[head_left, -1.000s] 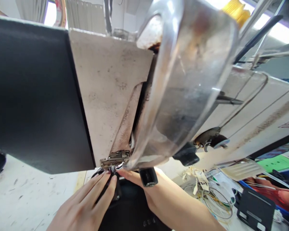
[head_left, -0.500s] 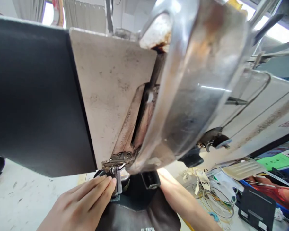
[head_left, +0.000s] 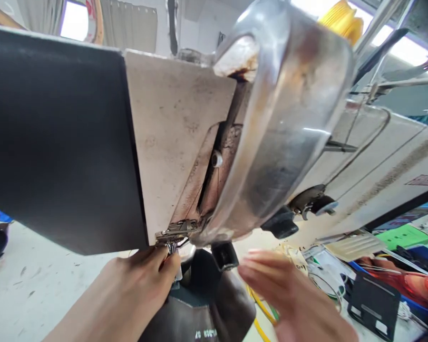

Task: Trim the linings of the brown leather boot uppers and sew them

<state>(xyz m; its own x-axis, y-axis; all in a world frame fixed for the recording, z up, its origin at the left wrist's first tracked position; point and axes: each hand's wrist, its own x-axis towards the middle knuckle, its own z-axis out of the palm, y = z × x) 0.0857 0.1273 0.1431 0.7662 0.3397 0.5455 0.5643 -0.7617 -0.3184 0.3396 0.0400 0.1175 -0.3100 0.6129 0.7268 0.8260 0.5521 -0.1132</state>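
A dark brown leather piece (head_left: pixel 196 316) with a dark lining and pale printed characters lies under the head of a sewing machine (head_left: pixel 185 118). At the presser foot (head_left: pixel 173 249) my left hand (head_left: pixel 135 280) has its thumb and fingers drawn together. Its fingertips are partly hidden, and what they hold cannot be made out. My right hand (head_left: pixel 285 285) is blurred, raised at the right of the leather with its fingers stretched out, close to a black knob (head_left: pixel 224 256). Nothing shows in it.
A large black panel (head_left: pixel 57 142) fills the left. A clear curved guard (head_left: pixel 288 123) covers the machine's front. On the right lie a black plastic piece (head_left: pixel 373 304), a tangle of cords, a green box (head_left: pixel 406 237) and a blue bin with red material. A yellow thread spool (head_left: pixel 342 21) stands above.
My right hand has come away from behind the leather toward me, on the right. My left hand has gone from lying flat to fingers bent at the presser foot. The view has shifted slightly.
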